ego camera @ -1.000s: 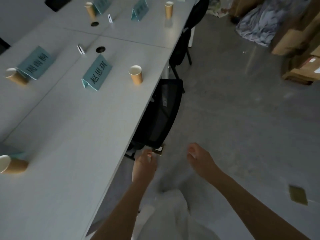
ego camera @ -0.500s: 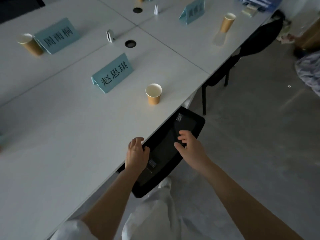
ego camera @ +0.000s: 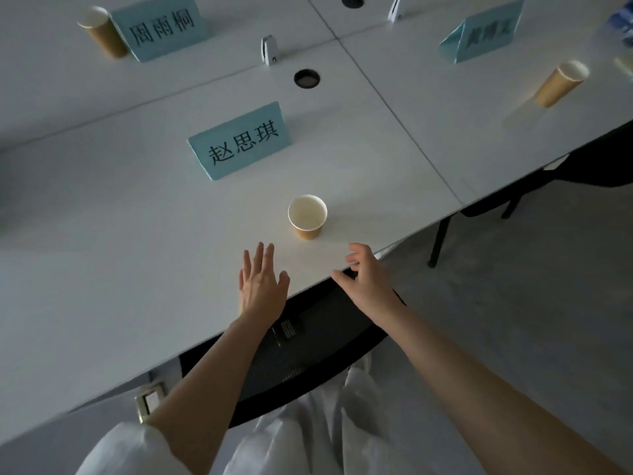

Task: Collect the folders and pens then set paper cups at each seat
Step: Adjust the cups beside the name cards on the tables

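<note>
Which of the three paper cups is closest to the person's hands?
The paper cup standing near the table edge, in front of the middle name card. The other two cups stand far off by other cards.

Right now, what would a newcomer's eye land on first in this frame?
Two bare hands over the near edge of the white table: the left hand flat and spread, the right hand loosely curled above the black chair back, neither holding anything. Just beyond them, an empty paper cup stands before a blue name card.

Near name card [ego camera: 239,142]: 赵思琪; far name card [ego camera: 159,27]: 周雨桐.
</note>
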{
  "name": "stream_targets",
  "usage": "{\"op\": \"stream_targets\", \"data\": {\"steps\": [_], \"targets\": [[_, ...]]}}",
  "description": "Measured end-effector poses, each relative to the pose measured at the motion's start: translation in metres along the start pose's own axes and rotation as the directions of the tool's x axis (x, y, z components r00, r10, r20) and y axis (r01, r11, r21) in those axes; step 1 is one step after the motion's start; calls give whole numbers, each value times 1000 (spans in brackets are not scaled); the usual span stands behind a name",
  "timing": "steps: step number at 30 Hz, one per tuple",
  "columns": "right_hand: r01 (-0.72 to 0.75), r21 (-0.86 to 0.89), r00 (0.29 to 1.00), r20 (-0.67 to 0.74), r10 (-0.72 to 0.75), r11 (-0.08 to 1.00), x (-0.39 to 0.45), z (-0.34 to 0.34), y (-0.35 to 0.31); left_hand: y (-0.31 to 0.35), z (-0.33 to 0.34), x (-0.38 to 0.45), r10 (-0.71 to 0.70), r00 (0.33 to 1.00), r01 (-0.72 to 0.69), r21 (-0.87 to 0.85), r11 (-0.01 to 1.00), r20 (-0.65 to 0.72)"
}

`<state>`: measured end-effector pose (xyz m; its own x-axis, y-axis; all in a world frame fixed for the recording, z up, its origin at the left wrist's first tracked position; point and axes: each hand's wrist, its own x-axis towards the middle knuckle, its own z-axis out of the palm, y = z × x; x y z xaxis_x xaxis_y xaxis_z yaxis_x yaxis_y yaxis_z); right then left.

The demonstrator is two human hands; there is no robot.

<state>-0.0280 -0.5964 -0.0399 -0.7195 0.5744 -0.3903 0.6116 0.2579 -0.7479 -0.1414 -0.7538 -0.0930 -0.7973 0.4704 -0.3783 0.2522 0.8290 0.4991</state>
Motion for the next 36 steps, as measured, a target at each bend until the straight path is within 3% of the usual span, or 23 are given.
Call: {"op": "stream_targets", "data": {"steps": [3, 6, 13, 18, 23, 27, 36], "targets": [[65, -57, 996, 72, -61, 996, 31, -11, 5, 3, 24, 6, -90, 994, 86, 63, 994, 67], [122, -91, 982, 155, -107, 988, 60, -11, 2, -2, 44, 8, -161, 986, 157, 89, 984, 41], [206, -106, 958, 224, -178, 973, 104, 8, -21, -6, 52, 4, -129, 992, 127, 151, 980, 3], [196, -58, 968, 172, -184, 979, 123, 21, -25, -10, 56, 5, -115, 993, 117, 181, 976, -23], [184, 27, 976, 112, -186, 982, 128, 18, -22, -2, 52, 12, -88, 991, 94, 54, 994, -101], [165, 65, 984, 60, -169, 984, 146, 7, -30, 2, 38, 55, -30, 980, 42, 55, 998, -199], [230, 53, 971, -85, -225, 972, 250, -14, -63, 13, 23, 138, -58, 972, 116, 248, 962, -229]]}}
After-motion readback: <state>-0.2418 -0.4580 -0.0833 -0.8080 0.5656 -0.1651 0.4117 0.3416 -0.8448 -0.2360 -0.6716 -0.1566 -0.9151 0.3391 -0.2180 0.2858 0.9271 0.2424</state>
